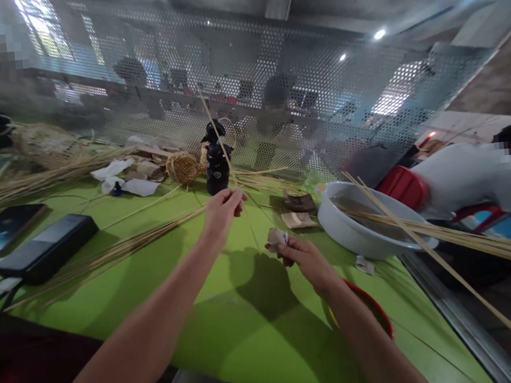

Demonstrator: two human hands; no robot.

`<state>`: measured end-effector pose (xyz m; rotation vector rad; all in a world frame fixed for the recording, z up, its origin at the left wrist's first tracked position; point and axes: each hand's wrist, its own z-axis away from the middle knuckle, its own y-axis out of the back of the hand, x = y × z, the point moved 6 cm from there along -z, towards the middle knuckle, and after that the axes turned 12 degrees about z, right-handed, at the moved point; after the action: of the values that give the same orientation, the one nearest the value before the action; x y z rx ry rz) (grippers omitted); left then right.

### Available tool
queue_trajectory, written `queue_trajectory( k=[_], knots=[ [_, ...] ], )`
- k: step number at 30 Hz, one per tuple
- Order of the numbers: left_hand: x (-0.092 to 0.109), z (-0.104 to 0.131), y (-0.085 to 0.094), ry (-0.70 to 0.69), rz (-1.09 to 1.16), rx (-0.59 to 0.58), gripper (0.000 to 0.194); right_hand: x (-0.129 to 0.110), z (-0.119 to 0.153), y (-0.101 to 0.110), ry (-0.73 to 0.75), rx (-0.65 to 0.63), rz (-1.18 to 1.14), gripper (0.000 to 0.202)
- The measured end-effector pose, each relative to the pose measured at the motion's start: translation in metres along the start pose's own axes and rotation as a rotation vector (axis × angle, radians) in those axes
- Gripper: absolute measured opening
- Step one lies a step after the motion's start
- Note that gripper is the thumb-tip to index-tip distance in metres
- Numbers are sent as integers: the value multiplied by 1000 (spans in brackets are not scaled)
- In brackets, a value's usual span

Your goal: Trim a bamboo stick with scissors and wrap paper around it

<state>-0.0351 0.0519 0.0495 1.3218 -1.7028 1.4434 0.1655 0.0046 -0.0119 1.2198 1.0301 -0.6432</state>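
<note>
My left hand [225,209] is closed in a pinch on a thin straw-coloured strip [206,104], which looks like split bamboo or cane. The strip rises above the fingers at a slant, and its lower end hangs below them towards the table. Lower and to the right, my right hand [301,254] grips a small crumpled piece of greyish paper [276,237]. A gap lies between the paper and the strip. Behind my left hand stands a glossy black figure-like object [217,174], with a small woven basket [182,166] beside it.
Bundles of strips [142,238] lie left on the green table [215,334]. A white basin [354,230] of water with long strips across it stands right. A red-rimmed bowl [375,306] sits under my right forearm. A power bank [46,248] and phone [6,229] lie left.
</note>
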Motion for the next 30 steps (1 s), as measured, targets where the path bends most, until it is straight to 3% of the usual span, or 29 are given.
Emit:
queue_trajectory(
  k=[8,13,17,25,30],
  knots=[
    [-31,23,-29,96,-123,-252,26,-25,13,-14,32,-44,-69,44],
    [-40,33,-40,231,-98,-314,24,-19,10,-15,48,-1,-77,43],
    [-36,39,-43,230,-156,-343,25,-16,8,-17,81,27,-136,35],
    [-28,38,-42,123,-108,-301,24,-33,13,-18,125,74,-100,40],
    [-10,15,-14,14,-29,-95,21,-35,18,-30,65,-6,-108,37]
  ],
)
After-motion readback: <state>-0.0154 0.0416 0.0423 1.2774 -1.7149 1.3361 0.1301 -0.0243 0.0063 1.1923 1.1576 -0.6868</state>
